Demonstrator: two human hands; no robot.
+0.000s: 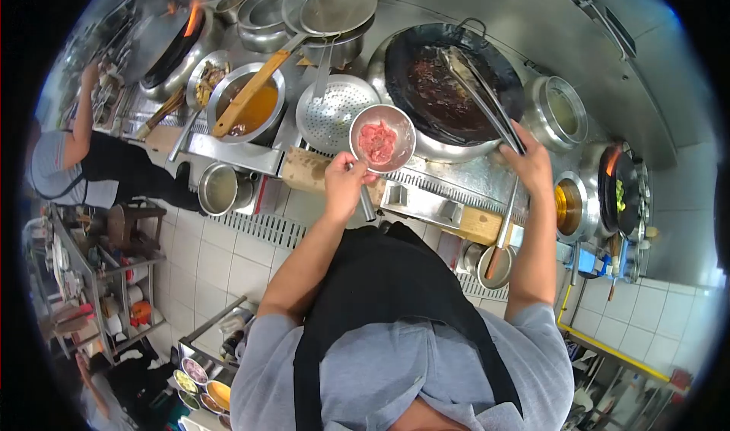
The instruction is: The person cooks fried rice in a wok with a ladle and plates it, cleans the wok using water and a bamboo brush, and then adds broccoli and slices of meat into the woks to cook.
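Raw reddish meat [378,142] lies in a small metal bowl [406,147], whose near rim my left hand [347,182] pinches. My right hand [530,160] is closed round long metal tongs [487,100]. The tongs' tips reach into the big black wok [403,51], over dark brown liquid [441,100] with pieces in it. Between the bowl and the wok there is little gap. Left of the bowl lies a perforated metal skimmer [327,119].
A pot of orange liquid [262,104] bears a wooden-handled strainer [332,9]. Flames [192,20] show at the left wok and beside the right wok [630,203]. A co-worker [65,153] stands at far left. An oil pot [570,207] sits right.
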